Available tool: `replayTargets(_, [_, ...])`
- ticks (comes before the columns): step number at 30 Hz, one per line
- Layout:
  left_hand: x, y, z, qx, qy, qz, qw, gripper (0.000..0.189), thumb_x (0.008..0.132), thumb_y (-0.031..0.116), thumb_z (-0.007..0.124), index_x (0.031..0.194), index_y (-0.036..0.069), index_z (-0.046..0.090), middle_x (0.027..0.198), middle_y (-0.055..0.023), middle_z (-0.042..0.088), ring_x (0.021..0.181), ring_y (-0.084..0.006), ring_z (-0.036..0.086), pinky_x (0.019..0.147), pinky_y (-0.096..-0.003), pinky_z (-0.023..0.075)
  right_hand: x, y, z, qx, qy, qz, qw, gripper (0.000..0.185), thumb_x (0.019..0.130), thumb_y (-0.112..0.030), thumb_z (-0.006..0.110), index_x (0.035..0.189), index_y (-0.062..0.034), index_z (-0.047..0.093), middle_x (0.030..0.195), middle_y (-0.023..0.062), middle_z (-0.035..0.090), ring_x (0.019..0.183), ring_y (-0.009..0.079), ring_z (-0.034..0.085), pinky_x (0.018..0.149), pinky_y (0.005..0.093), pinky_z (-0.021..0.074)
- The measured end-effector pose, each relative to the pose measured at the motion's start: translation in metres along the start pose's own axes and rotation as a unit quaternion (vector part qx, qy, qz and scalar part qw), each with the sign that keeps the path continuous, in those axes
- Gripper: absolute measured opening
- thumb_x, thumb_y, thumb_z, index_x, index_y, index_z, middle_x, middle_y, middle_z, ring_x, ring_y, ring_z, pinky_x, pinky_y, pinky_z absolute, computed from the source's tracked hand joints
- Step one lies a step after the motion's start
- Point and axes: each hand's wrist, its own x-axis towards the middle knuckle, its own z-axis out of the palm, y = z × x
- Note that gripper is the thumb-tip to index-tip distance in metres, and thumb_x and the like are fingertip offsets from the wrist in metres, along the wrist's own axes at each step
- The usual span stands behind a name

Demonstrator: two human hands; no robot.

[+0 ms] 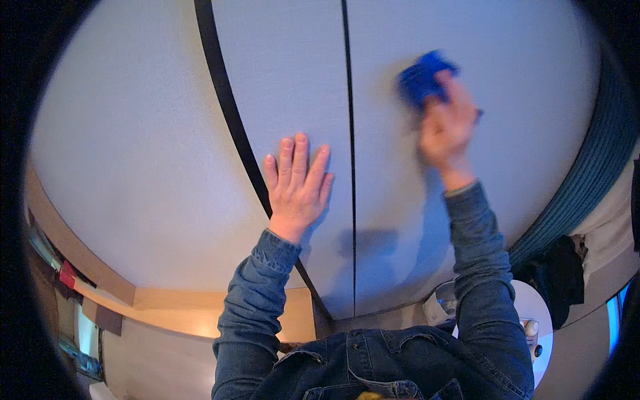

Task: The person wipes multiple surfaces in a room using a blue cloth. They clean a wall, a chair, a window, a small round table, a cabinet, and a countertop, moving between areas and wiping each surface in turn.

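My right hand [447, 127], slightly blurred, holds a bright blue cloth [425, 80] against a pale flat panel [520, 110], right of a thin dark vertical gap [351, 150]. Its fingers partly cover the cloth. Left of that gap, my left hand [297, 192] lies palm down on a narrower pale panel [285, 65], fingers up and a little spread, nothing in it. The wrist is beside a wide black strip [232, 115] that runs down along this panel. Both forearms are in blue denim sleeves.
A light wooden shelf [175, 305] runs along the lower left. At the right hangs a dark teal ribbed curtain or fabric [575, 185]. Below it are dark clothing or cloth [562, 280] and a round white table [532, 300] with small items, close to my right arm.
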Motion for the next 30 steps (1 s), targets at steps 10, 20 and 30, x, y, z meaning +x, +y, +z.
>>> replayTargets(10, [-0.007, -0.002, -0.002, -0.060, 0.013, 0.018, 0.998, 0.042, 0.079, 0.028, 0.063, 0.120, 0.019, 0.060, 0.143, -0.0138, 0.036, 0.138, -0.0285, 0.023, 0.113, -0.0449, 0.0037, 0.038, -0.033, 0.028, -0.045, 0.035, 0.076, 0.996, 0.025, 0.079, -0.010, 0.057, 0.103, -0.0095, 0.066, 0.112, 0.0193, 0.057, 0.110, 0.0340, 0.048, 0.095, 0.0440, 0.0328])
replayTargets(20, [-0.004, 0.003, -0.008, -0.069, 0.021, -0.007, 0.997, 0.040, 0.076, 0.026, 0.065, 0.115, 0.014, 0.063, 0.140, -0.0129, 0.040, 0.135, -0.0289, 0.029, 0.112, -0.0440, 0.0081, -0.020, 0.022, -0.009, -0.108, 0.070, 0.044, 0.991, 0.027, 0.073, -0.002, 0.058, 0.099, -0.0069, 0.065, 0.113, 0.0156, 0.058, 0.102, 0.0318, 0.052, 0.087, 0.0400, 0.0379])
replayTargets(30, [0.019, 0.080, -0.018, -0.248, 0.027, -0.040, 0.967, 0.034, 0.077, 0.023, 0.064, 0.109, 0.013, 0.061, 0.131, -0.0208, 0.046, 0.127, -0.0365, 0.036, 0.110, -0.0516, 0.0106, -0.124, -0.024, -0.036, 0.141, -0.054, 0.008, 0.988, 0.027, 0.073, -0.011, 0.061, 0.100, -0.0086, 0.061, 0.111, 0.0138, 0.059, 0.099, 0.0286, 0.055, 0.081, 0.0423, 0.0403])
